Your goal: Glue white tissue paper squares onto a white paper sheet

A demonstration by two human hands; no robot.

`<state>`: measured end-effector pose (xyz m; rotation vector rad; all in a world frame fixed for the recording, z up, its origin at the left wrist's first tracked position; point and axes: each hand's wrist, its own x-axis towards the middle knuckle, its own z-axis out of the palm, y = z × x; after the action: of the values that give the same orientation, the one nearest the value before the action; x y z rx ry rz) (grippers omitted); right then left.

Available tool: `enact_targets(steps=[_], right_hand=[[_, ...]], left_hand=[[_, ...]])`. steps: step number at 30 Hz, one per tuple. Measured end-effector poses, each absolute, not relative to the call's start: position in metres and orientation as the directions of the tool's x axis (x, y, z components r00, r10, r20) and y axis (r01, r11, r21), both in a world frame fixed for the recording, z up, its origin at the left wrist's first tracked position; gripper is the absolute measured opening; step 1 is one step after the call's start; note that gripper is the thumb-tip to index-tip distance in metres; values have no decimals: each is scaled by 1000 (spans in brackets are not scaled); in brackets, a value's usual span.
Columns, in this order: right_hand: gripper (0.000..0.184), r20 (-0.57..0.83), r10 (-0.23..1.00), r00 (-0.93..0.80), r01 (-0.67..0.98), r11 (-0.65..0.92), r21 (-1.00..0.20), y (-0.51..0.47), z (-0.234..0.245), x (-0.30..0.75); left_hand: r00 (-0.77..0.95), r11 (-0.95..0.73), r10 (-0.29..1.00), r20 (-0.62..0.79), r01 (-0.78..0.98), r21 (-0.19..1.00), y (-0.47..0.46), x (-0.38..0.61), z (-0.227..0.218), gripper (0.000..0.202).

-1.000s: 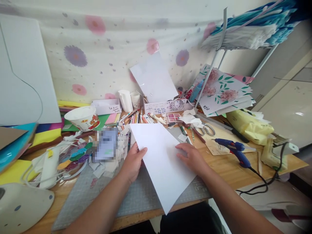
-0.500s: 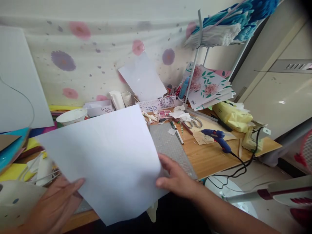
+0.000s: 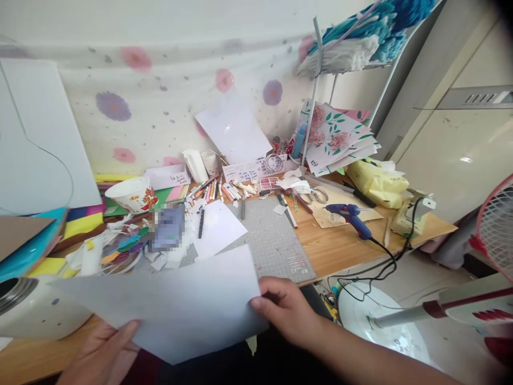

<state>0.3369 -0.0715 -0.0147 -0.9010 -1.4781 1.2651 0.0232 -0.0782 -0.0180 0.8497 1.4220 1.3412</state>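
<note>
A blank white sheet of paper (image 3: 180,305) is held between my two hands, tilted over the table's front edge. My left hand (image 3: 106,345) pinches its lower left edge, thumb on top and the fingers mostly underneath. On the right edge, my right hand (image 3: 282,305) grips the paper between thumb and fingers. Beyond the sheet lies a second white paper (image 3: 220,230) with a black pen (image 3: 201,223) on it. A grey cutting mat (image 3: 276,235) spreads beneath and to the right of that paper.
A blue glue gun (image 3: 352,216) with a black cord lies at the right. Scissors (image 3: 316,197), markers (image 3: 210,190) and paper scraps cover the table's back. At the left stand a paper bowl (image 3: 132,195) and a tipped white bottle (image 3: 48,307). A fan (image 3: 497,224) stands right.
The sheet has come down and tipped flatter, both hands still on it. The second paper, black pen, markers and scraps behind it now show.
</note>
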Motion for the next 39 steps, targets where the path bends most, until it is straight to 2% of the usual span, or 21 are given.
enact_targets(steps=[1,3,5,7,9,11,13,15,18,20,23,26,29,32,34,37,39], right_hand=[[29,124,970,-211,-68,112,-991,-72,-20,344],[32,-16,998,-63,-116,-23,-993,-72,-29,361],[32,-111,991,72,-164,-98,-981,-71,-35,378],[31,-154,976,154,-203,-121,-972,-70,-38,393],[38,-166,965,204,-189,-128,-974,-68,-38,404],[48,-147,958,246,-73,-133,-988,-64,-37,410],[52,-90,960,267,108,-123,-987,-59,-35,413],[46,-16,960,279,284,-98,-954,-54,-34,414],[35,48,956,289,440,-88,-893,-43,-34,414],[35,49,959,278,490,-98,-866,-35,-34,416],[35,59,979,194,628,-78,-775,-23,-34,419],[35,203,977,63,814,68,-578,-17,-35,420],[34,348,932,-105,890,244,-385,-21,-35,412],[38,280,896,-344,863,419,-282,-30,-33,400],[50,186,866,-465,829,499,-253,-35,-31,394],[73,78,834,-545,798,546,-255,-36,-27,391],[80,38,822,-569,785,556,-271,-35,-26,393]], left_hand=[[-251,196,939,-236,-175,965,-79,37,-16,61],[-198,192,956,-218,-140,971,-80,61,-15,61],[-243,35,969,-32,6,999,-80,77,-16,57],[-264,-162,936,234,268,950,-80,86,-19,52],[-100,-348,878,468,540,766,-80,92,-21,48],[201,-532,799,566,675,512,-79,102,-22,46],[459,-662,717,524,683,309,-76,115,-23,49],[628,-720,674,389,675,159,-70,127,-24,63],[717,-740,666,207,669,62,-61,138,-25,92],[725,-734,678,120,676,60,-57,140,-26,100],[712,-711,702,24,699,84,-52,140,-26,99],[700,-694,714,-13,711,112,-49,141,-28,96],[693,-686,720,-21,717,125,-47,143,-30,95],[690,-684,724,-3,719,124,-45,145,-32,94],[690,-687,724,24,716,124,-43,145,-34,93],[695,-694,718,47,709,124,-41,144,-37,94],[698,-697,715,41,707,119,-40,144,-39,96]])
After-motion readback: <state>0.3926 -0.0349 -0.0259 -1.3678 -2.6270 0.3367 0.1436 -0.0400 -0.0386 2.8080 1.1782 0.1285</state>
